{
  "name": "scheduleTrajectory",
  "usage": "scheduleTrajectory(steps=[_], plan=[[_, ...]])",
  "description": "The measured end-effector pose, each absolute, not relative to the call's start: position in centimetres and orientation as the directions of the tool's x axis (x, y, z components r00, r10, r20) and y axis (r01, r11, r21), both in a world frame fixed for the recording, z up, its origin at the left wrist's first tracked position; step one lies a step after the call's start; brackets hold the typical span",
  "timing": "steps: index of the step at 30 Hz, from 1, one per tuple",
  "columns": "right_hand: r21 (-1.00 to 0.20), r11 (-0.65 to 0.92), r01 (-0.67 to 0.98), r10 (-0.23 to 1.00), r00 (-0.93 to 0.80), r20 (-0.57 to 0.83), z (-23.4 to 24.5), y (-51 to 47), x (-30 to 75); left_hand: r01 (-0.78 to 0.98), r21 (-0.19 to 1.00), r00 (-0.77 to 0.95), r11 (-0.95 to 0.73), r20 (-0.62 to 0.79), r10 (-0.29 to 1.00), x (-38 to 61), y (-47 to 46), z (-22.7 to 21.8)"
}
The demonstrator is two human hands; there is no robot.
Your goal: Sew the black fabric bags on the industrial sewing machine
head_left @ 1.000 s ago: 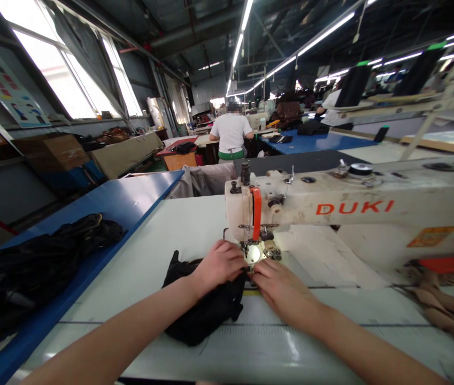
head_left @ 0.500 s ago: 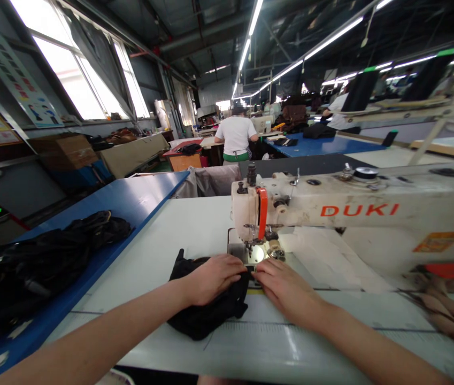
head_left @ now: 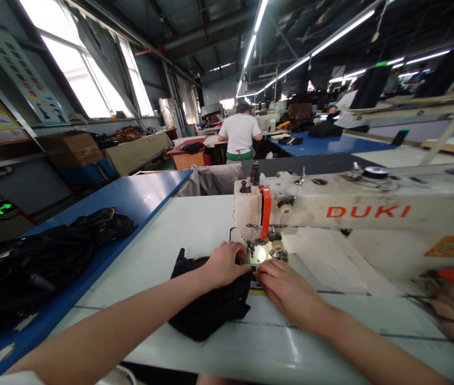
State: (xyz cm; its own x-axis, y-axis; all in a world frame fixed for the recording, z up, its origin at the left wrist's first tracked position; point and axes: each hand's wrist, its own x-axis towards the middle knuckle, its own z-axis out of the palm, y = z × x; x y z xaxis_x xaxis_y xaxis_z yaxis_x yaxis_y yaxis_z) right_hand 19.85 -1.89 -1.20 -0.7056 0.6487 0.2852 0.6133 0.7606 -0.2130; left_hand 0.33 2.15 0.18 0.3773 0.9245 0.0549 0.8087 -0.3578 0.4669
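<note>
A bunched piece of black fabric [head_left: 210,313] lies on the pale sewing table [head_left: 162,235], just in front of the sewing machine [head_left: 315,208]. My left hand [head_left: 227,264] is curled over the fabric's far right edge, thumb and fingers pinching it close to the needle. On the other side, my right hand [head_left: 281,280] has its fingers closed at the same edge, by the lit presser foot [head_left: 258,254]. The fingertips of both hands nearly meet there. What exactly lies under the right fingertips is hidden.
On the left, a blue table [head_left: 130,198] bears a heap of black fabric [head_left: 50,262]. Farther ahead a person in a white shirt [head_left: 239,133] sits facing away. Black thread cones [head_left: 371,85] stand behind the machine. Markings like a ruler run along the table front.
My left hand has gone from lying flatter on the fabric to a more arched pinch near the needle. The right hand stays nearly in place; the view has shifted slightly.
</note>
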Motion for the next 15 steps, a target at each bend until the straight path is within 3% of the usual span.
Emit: scheduleTrajectory(steps=[6,15], plan=[[-0.211,0.756,0.619,0.653,-0.697,0.296,-1.1,-2.0,19.8,0.929,0.219,0.35,-0.299,-0.246,0.904,1.4,2.7,3.3],[-0.224,0.75,0.622,0.661,-0.697,0.279,-1.3,-2.1,20.0,0.945,0.223,0.311,-0.239,-0.385,0.869,2.5,4.1,3.3]])
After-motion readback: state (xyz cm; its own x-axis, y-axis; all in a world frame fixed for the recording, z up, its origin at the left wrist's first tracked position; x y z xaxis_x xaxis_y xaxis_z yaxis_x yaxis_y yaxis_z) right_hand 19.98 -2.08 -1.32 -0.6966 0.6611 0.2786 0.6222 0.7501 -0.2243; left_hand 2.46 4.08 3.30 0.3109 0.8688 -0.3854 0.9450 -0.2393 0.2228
